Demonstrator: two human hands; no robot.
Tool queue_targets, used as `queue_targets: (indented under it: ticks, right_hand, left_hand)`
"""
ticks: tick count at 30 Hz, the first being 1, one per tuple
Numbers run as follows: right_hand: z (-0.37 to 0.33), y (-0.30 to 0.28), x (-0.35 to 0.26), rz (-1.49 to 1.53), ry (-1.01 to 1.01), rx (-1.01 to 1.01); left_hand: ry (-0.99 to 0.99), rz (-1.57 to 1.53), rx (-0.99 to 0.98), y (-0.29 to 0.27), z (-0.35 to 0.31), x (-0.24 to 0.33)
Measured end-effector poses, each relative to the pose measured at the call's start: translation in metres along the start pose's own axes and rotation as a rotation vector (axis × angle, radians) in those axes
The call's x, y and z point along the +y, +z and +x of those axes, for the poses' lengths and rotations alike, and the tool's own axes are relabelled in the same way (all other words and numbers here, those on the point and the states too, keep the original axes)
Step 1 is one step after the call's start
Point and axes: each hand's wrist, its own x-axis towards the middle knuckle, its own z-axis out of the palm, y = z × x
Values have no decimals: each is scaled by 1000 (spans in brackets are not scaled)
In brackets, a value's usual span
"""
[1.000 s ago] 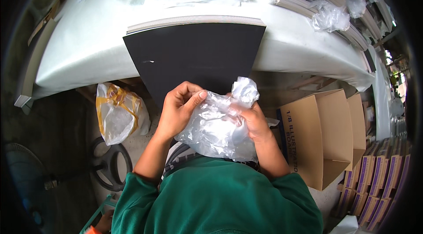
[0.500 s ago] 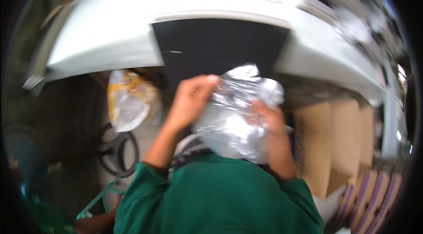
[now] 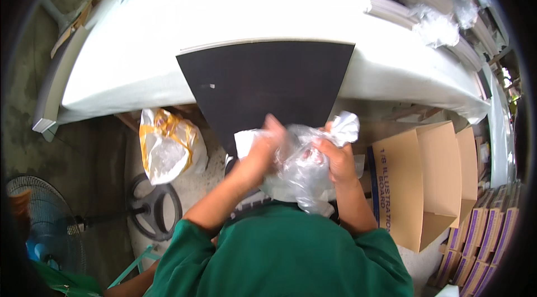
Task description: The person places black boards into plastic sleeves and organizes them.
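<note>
Both hands are working a clear plastic bag (image 3: 299, 171) held up in front of the chest, just below the near edge of a black board (image 3: 263, 87) that is lying on a white-covered table (image 3: 140, 62). The left hand (image 3: 263, 154) is curling its fingers closed around the bag's left side, where a white folded bit of sheet is poking out beside the thumb. The right hand (image 3: 335, 157) is clenching into a fist on the bag's upper right, with a crumpled tuft of film sticking up past the knuckles. The bag is looking thin, soft and very light, crinkling and collapsing wherever it is pressed; something reddish is showing faintly inside, too blurred to identify. The film is likely slick and prone to slipping or tearing if pulled hard, so bunched material near the mouth or a gathered fold is giving the surest hold, not the smooth belly. To the person's left, a white and yellow sack (image 3: 168, 146) is sitting on the floor beside a fan's round base (image 3: 154, 207). On the right, an open cardboard box (image 3: 425, 179) is standing next to a row of purple-edged packs (image 3: 486, 230). Stacked sheets with loose plastic wrap (image 3: 436, 26) are lying at the table's far right.
</note>
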Motion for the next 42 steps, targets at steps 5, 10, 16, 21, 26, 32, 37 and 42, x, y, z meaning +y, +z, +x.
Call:
queue_targets:
  ticks: [5,10,16,21,26,32,37,42]
  right_hand:
    - [-13,-16,-22,30,85,-7]
    - [-16,-56,-39,-642,296,-414]
    - [-14,-45,-63,23,200,103]
    - [-18,-54,-46,-531,200,-472]
    - [-8,-62,-26,246,-12,-199]
    - [-14,-74,-25,13,330,-142]
    - [-24,-64,-21,-13,3,-306]
    - [-7,-68,-31,481,-148,-141]
  left_hand:
    - [-114,45,-441,-1,-9,5]
    - [149,-1577,-134,-62,-14,17]
    - [-130,-217,-230,-36,-33,-46]
    - [147,-1200,306,-52,-13,12]
    - [-14,-116,-155,-48,-29,-57]
    - [355,-1065,187,-49,-36,-9]
    - [63,-1282,32,-53,-20,-28]
    - [-159,-778,-293,-24,-35,-61]
